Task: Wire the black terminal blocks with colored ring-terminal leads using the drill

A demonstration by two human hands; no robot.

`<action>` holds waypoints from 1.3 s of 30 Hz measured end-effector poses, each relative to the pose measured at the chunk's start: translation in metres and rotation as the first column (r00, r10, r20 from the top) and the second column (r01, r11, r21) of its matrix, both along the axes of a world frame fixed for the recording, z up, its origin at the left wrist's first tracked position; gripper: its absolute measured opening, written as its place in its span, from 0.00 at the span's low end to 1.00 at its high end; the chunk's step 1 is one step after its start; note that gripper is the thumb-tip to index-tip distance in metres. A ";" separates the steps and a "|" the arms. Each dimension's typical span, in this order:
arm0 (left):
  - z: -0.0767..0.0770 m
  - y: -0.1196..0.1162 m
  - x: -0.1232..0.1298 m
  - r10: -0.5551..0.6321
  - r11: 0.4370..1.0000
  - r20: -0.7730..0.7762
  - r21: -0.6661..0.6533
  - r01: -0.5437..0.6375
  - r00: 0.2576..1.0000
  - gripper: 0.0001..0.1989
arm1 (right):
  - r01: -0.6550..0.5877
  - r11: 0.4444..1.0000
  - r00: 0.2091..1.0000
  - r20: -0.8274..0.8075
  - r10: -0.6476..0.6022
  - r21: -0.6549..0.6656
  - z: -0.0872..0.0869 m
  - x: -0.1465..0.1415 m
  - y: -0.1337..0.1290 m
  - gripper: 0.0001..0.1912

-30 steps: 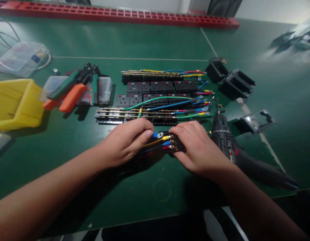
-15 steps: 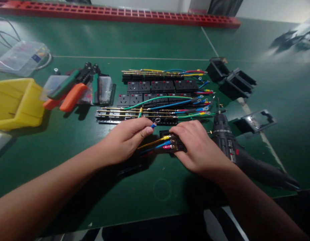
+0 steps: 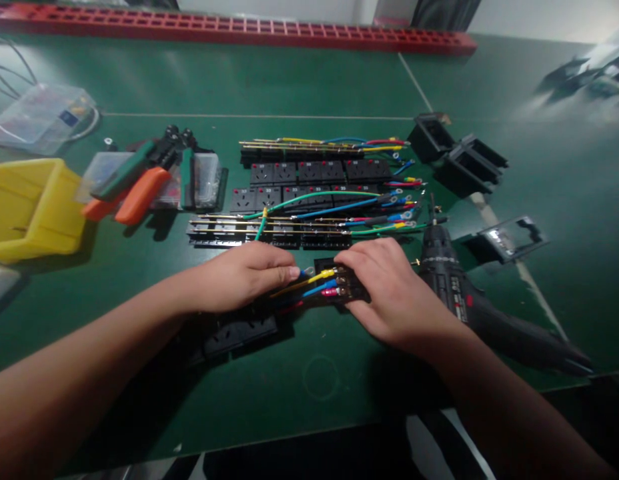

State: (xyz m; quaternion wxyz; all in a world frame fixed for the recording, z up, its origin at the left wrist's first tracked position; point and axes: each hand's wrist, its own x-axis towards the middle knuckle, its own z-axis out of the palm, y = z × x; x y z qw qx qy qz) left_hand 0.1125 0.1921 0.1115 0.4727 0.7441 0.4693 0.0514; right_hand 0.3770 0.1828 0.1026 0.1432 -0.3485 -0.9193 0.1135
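Note:
Between thumb and forefinger, my left hand (image 3: 249, 277) pinches a wire end with a blue ring terminal (image 3: 304, 274); its metal ring points right. A green wire (image 3: 261, 229) with a yellow end stands up behind that hand. Closed over a small black terminal block (image 3: 322, 268), my right hand (image 3: 389, 287) covers much of it. A yellow wire (image 3: 309, 281), a blue wire (image 3: 314, 290) and a red-sleeved terminal (image 3: 330, 292) meet the block's left side. Below my left forearm lies a black socket strip (image 3: 239, 335), partly in shadow.
Several black socket strips (image 3: 319, 173) with wires lie ahead. A cordless drill (image 3: 449, 280) is beside my right hand. Black frames (image 3: 472, 163) lie at right. Wire strippers (image 3: 144, 173) rest on a clear parts box (image 3: 208, 177), near a yellow bin (image 3: 34, 207).
My left hand has moved down and slightly left, bringing the blue ring terminal lower, beside the yellow wire. More of the socket strip below it shows. My right hand stays on the block.

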 end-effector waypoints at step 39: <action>-0.013 -0.003 0.027 -0.009 0.981 -0.319 0.181 0.070 0.948 0.14 | 0.022 0.978 0.998 0.066 -0.009 -0.206 -0.005 -0.009 -0.004 0.20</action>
